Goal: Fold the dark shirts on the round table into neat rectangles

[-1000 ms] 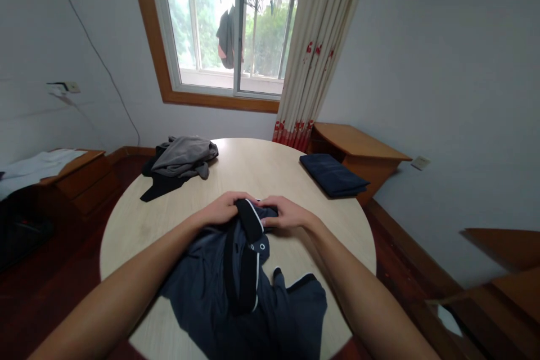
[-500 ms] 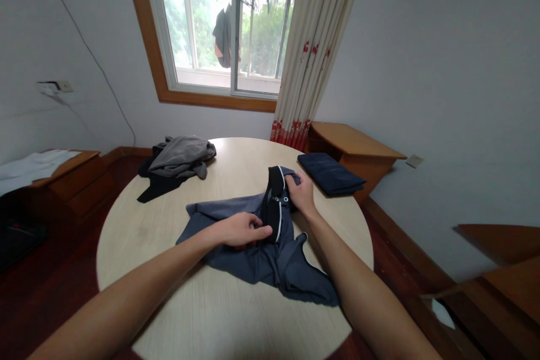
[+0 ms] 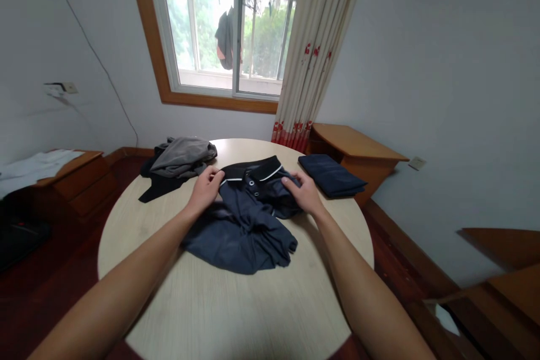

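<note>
Pinching the dark shirt (image 3: 244, 247) at frame centre between closed-up thumbs and fingers, with the left hand (image 3: 205, 188) at the left end of the black collar (image 3: 233, 171), with the right hand (image 3: 306, 194) apparently at the shoulder!

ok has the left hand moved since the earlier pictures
Yes: judged against the round table, the left hand has moved leftward and farther away, ending nearer the grey heap of clothes.
</note>
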Motion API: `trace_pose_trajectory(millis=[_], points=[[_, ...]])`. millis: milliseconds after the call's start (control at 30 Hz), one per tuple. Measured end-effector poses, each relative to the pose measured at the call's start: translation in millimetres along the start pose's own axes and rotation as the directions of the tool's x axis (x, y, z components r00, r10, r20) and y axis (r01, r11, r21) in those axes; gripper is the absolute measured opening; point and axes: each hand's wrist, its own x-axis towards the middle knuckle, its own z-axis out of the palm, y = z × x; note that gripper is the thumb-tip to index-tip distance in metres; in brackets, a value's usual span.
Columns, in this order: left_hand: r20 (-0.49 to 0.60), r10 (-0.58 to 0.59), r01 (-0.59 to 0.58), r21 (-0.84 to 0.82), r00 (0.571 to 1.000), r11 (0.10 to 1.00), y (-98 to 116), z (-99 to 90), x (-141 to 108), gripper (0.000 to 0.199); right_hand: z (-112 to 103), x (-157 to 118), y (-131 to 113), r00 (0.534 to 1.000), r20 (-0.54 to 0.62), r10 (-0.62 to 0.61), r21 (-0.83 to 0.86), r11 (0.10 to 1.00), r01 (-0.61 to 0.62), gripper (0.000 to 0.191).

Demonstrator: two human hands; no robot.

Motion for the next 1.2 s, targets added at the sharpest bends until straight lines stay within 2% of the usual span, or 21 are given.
trace_pose_trajectory(millis=[33,100,167,200,300,400,500,600,700,767,833,933,1000,1067,1133,1200], points=[[-0.038,-0.041,0.039,-0.037,0.998,0.999,-2.0,-3.1,3.7,0.033,3.0,-2.0,-0.5,0.994,0.109,-0.005,-0.002,1.0,0.005,0.029],[-0.013,-0.174,0.169,-0.164,0.985,0.972,-5.6,-2.3,5.0,0.039,9.3,-4.8,-0.4,0.972,0.233,0.004,0.004,1.0,-0.005,0.028],[0.089,-0.269,0.284,-0.32,0.959,0.904,-6.6,5.0,0.1,0.048,12.4,-4.9,1.3,0.975,0.219,0.039,0.032,0.998,-0.047,0.029],[0.142,-0.276,0.31,-0.39,0.951,0.867,-5.9,9.8,-3.8,0.053,12.6,-4.2,2.2,0.981,0.183,0.058,0.058,0.996,-0.07,0.031],[0.302,-0.158,0.299,-0.507,0.94,0.809,-2.2,24.9,-18.8,0.068,12.4,-3.1,0.9,0.991,0.104,0.084,0.189,0.977,-0.103,0.04],[0.445,-0.06,0.261,-0.406,0.894,0.876,-4.7,38.2,-33.5,0.077,17.0,-8.4,-10.1,0.982,0.177,0.06,0.321,0.94,-0.115,0.046],[0.476,-0.069,0.195,-0.221,0.877,0.956,-15.3,47.2,-41.4,0.079,21.6,-15.8,-23.2,0.971,0.237,0.035,0.386,0.914,-0.128,0.05],[0.509,-0.089,0.155,-0.089,0.856,0.984,-23.0,46.5,-38.5,0.073,15.7,-15.5,-25.7,0.986,0.155,0.057,0.431,0.894,-0.119,0.053],[0.55,-0.06,0.027,0.068,0.833,0.997,-18.9,33.3,-27.0,0.048,0.2,-5.7,-15.1,0.997,-0.007,0.074,0.408,0.911,-0.065,0.052],[0.518,-0.03,-0.073,0.178,0.855,0.981,-11.1,19.1,-17.6,0.033,-10.2,2.3,-5.0,0.992,-0.104,0.07,0.363,0.931,-0.027,0.051],[0.416,-0.003,-0.149,0.333,0.909,0.931,-2.5,3.4,-9.1,0.025,-17.1,8.1,3.2,0.983,-0.169,0.073,0.353,0.936,-0.009,0.05],[0.198,0.092,-0.196,0.609,0.976,0.768,6.4,-18.3,0.2,0.024,-20.5,10.3,8.7,0.979,-0.186,0.085,0.358,0.934,-0.013,0.05],[0.081,0.146,-0.158,0.731,0.986,0.664,7.6,-29.8,5.2,0.026,-20.5,8.5,8.7,0.986,-0.148,0.083,0.319,0.947,-0.032,0.049],[-0.012,0.137,-0.076,0.784,0.991,0.616,4.0,-39.3,10.7,0.028,-21.1,6.4,7.7,0.994,-0.09,0.066,0.264,0.964,-0.04,0.046],[-0.084,0.102,0.003,0.786,0.991,0.618,-2.7,-47.4,17.1,0.029,-23.3,5.3,6.8,1.0,-0.008,0.021,0.204,0.979,-0.019,0.042],[-0.116,0.098,0.02,0.74,0.988,0.672,-8.4,-54.3,23.2,0.029,-27.4,5.6,5.4,0.994,0.098,-0.038,0.104,0.994,0.028,0.036]])
